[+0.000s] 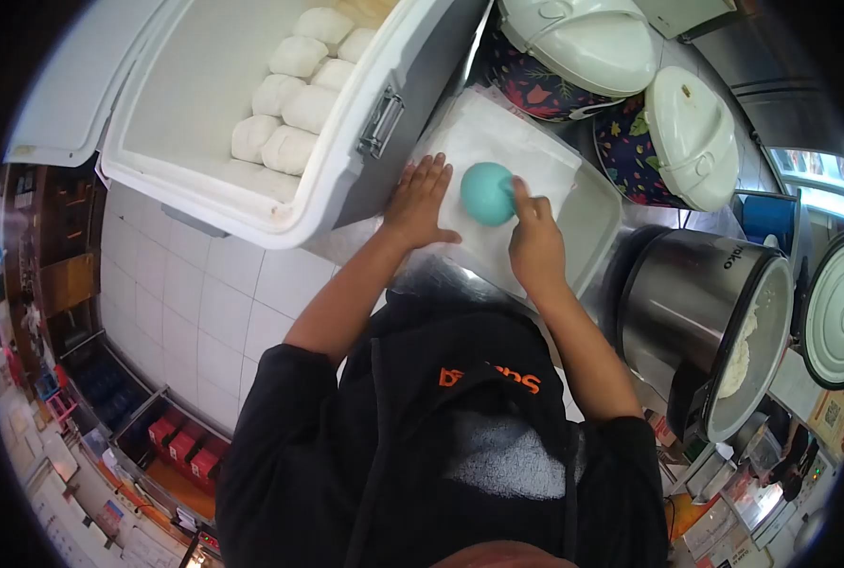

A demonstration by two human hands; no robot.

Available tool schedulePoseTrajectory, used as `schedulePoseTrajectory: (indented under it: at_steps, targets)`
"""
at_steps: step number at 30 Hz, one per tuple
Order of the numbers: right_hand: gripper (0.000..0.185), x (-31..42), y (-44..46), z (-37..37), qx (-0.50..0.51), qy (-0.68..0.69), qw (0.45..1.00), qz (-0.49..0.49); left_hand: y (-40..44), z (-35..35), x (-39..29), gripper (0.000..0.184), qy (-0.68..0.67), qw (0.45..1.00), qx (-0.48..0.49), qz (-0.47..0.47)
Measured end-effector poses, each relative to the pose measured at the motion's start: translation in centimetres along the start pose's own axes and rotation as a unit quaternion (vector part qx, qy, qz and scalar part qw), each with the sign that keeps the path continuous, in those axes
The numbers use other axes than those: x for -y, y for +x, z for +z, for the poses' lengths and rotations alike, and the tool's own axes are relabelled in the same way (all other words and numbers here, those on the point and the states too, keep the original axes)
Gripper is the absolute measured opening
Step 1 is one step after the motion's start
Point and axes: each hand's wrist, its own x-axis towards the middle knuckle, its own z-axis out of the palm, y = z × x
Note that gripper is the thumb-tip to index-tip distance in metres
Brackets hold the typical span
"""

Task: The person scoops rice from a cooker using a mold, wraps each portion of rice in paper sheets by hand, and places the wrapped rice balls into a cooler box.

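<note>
My left hand [422, 204] lies flat with its fingers spread on white paper sheets [497, 133], close to the cooler's side. My right hand [537, 237] is closed on a round turquoise scoop [487, 193], gripping it at its right side. The scoop rests on or just over the paper; its underside is hidden. Beneath the sheets is a pale tray [600, 213], its right edge showing.
A large open cooler [180, 189] at the upper left holds several white wrapped bundles [299, 102]. Two patterned pots with white lids [692, 137] stand upper right. A steel rice cooker [692, 303] with rice inside is tilted at the right, its lid [831, 308] beyond.
</note>
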Motion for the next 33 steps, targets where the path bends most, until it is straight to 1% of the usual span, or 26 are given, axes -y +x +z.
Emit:
schedulePoseTrajectory:
  at_steps: [1, 3, 4, 5, 7, 8, 9, 10, 11, 13, 14, 16, 17, 19, 21, 25, 27, 29, 31, 32, 33]
  targets:
    - [0.065, -0.4, 0.5, 1.3, 0.005, 0.001, 1.000, 0.004, 0.1, 0.0, 0.2, 0.122, -0.002, 1.000, 0.006, -0.001]
    - [0.064, -1.2, 0.8, 3.9, 0.045, -0.084, 0.993, -0.076, -0.1, 0.4, 0.2, 0.122, -0.005, 1.000, -0.013, 0.001]
    - [0.056, -1.5, 1.4, 4.3, 0.063, -0.093, 0.992, -0.063, 0.1, 0.3, 0.2, 0.122, -0.009, 1.000, -0.009, 0.005]
    - [0.056, -0.9, 2.2, 3.9, 0.066, -0.097, 0.991, -0.063, 0.2, 0.1, 0.1, 0.122, -0.020, 1.000, -0.010, -0.001]
    - [0.057, 0.6, 3.3, 3.2, 0.006, -0.049, 0.998, -0.049, -0.3, 0.5, 0.1, 0.122, -0.037, 0.999, -0.006, -0.011]
    - [0.057, 0.7, 3.8, 3.4, 0.012, -0.049, 0.997, -0.051, -0.3, 0.7, 0.2, 0.122, -0.048, 0.999, -0.017, -0.004]
    - [0.061, 0.6, 4.7, 3.8, 0.037, -0.041, 0.998, -0.027, -0.2, 0.9, 0.3, 0.122, -0.057, 0.998, -0.031, 0.004]
    - [0.064, 0.5, 5.9, 4.1, 0.059, -0.031, 0.998, -0.005, -0.1, 1.1, 0.1, 0.121, -0.052, 0.999, -0.011, -0.009]
    - [0.064, 0.3, 6.7, 4.0, 0.057, -0.027, 0.998, -0.008, -0.2, 1.8, 0.3, 0.122, -0.063, 0.997, -0.030, -0.020]
    - [0.060, -1.1, 6.6, 2.6, 0.153, -0.007, 0.985, -0.081, -0.1, 1.8, 0.2, 0.123, -0.078, 0.996, -0.050, -0.015]
    - [0.062, -1.7, 7.1, 2.2, 0.178, -0.013, 0.976, -0.123, 0.3, 1.5, 0.2, 0.123, -0.080, 0.996, -0.049, -0.010]
    - [0.061, -2.0, 7.4, 2.4, 0.183, -0.012, 0.977, -0.107, 0.3, 1.0, -0.4, 0.124, -0.080, 0.995, 0.019, -0.049]
    - [0.061, -1.8, 7.3, 2.4, 0.183, -0.010, 0.978, -0.094, 0.0, 1.1, -0.5, 0.124, -0.082, 0.995, 0.027, -0.048]
    - [0.061, -1.1, 6.8, 2.8, 0.173, -0.011, 0.983, -0.065, 0.1, 1.1, -0.2, 0.124, -0.060, 0.998, -0.014, -0.022]
    - [0.065, -0.3, 6.1, 3.2, 0.125, -0.008, 0.992, 0.025, 0.2, 1.6, 0.0, 0.124, -0.053, 0.998, -0.025, -0.013]
    - [0.069, 0.4, 5.1, 3.7, 0.078, 0.006, 0.996, 0.051, 0.1, 1.3, 0.1, 0.124, 0.002, 0.999, -0.050, 0.008]
    - [0.074, 0.5, 4.8, 3.8, 0.050, 0.007, 0.997, 0.057, 0.0, 0.9, 0.0, 0.124, -0.065, 0.997, -0.033, 0.009]
    - [0.074, 0.6, 4.4, 3.5, 0.033, 0.010, 0.998, 0.044, -0.2, 0.7, 0.0, 0.121, -0.040, 0.998, -0.046, 0.015]
    - [0.075, 0.8, 3.8, 2.7, 0.017, 0.014, 0.999, 0.033, -0.4, 0.6, 0.2, 0.117, -0.042, 0.995, -0.081, 0.035]
    - [0.077, 1.0, 3.5, 1.9, -0.018, 0.039, 0.998, 0.045, -0.7, 0.7, 0.6, 0.109, -0.066, 0.990, -0.116, 0.056]
    - [0.079, 1.2, 3.3, 1.2, -0.054, 0.063, 0.995, 0.056, -1.2, 0.9, 0.9, 0.109, -0.066, 0.989, -0.115, 0.058]
